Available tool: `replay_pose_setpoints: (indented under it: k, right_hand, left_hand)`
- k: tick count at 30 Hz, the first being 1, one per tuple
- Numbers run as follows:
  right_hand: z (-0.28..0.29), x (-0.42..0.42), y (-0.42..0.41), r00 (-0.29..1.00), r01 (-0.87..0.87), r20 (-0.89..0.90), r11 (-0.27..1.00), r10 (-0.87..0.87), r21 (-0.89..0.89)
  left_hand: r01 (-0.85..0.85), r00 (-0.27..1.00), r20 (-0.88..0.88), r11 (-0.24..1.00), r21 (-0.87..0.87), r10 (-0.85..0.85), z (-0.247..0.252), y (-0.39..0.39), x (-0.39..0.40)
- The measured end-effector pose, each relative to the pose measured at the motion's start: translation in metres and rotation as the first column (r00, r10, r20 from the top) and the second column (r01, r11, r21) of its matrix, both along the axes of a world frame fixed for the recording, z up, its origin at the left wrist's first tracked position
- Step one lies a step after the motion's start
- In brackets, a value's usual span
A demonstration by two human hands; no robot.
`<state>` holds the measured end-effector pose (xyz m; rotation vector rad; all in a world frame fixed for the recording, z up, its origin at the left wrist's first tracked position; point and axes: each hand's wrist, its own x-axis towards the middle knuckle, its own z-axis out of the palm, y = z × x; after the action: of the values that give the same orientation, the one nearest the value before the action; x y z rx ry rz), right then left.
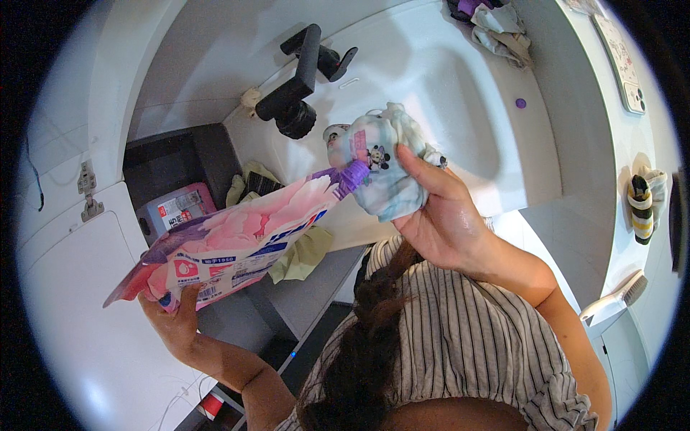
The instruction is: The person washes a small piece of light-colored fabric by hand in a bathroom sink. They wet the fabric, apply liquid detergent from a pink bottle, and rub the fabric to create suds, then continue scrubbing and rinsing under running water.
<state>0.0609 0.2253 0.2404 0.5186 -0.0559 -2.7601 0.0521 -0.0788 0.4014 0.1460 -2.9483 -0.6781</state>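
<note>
A pink and purple laundry detergent pouch (242, 231) is gripped near its base by my left hand (175, 320). Its ribbed purple neck (353, 175) points right and meets a crumpled, damp-looking cloth (388, 188) with cartoon prints. That cloth rests in my right hand (450, 221), palm turned up and thumb over the fabric. Both are above the near edge of a white basin (463, 118). Whether any liquid flows from the neck is hidden.
A black faucet (294, 81) rises at the basin's back left. Crumpled clothes (501, 32) and a small purple round object (520, 103) lie on the rim. On the right ledge are a phone case (620, 62), striped fabric (640, 210) and a brush (614, 299). Green cloth (302, 256) hangs below the pouch.
</note>
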Motion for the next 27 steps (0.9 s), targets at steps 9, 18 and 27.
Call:
replay_pose_setpoints:
  k: [9,18,27]
  right_hand:
    - [0.001,0.001,-0.003,1.0,0.0,-0.005,1.0,0.0,-0.003]
    - [-0.004,0.003,-0.005,0.999,-0.007,-0.04,1.0,0.006,-0.022]
    - [-0.005,0.002,-0.005,1.0,-0.013,-0.026,1.0,0.012,-0.027]
  left_hand:
    - [0.105,0.994,0.012,0.994,0.04,-0.105,0.004,-0.013,0.001]
    - [0.11,0.994,0.009,0.992,0.061,-0.11,0.01,-0.008,0.003]
    - [0.182,0.983,0.031,0.98,-0.083,-0.18,0.018,-0.014,0.001]
